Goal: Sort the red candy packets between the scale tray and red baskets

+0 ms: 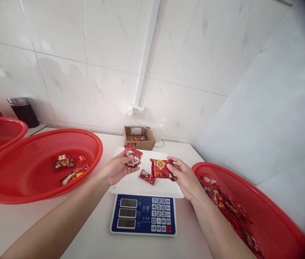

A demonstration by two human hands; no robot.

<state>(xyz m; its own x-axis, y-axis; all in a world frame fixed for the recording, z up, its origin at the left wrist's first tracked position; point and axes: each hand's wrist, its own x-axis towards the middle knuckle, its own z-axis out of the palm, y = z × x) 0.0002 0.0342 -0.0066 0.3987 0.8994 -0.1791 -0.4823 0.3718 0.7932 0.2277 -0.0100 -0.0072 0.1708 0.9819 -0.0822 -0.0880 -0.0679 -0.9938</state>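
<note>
The left hand [117, 169] pinches a white-labelled red packet [133, 157] between thumb and fingers [134, 168], held just above the far corner of the weighing tray [130, 185]. The right hand [186, 178] pinches a yellow-labelled red packet [161, 169] by its end, the rest jutting out past the fingertips. A small red packet [147, 177] lies on the tray just below and between the two sets of fingers.

Both grips look light and sit on slick wrapper. The right one especially could slip, dropping its packet onto the small one or off the tray edge. A wrist or packet resting on the tray would likely upset the reading on the digital scale [143, 214]. The full red basket [271, 223] sits close beside the right forearm, so a careless elbow could nudge it along the surface.
</note>
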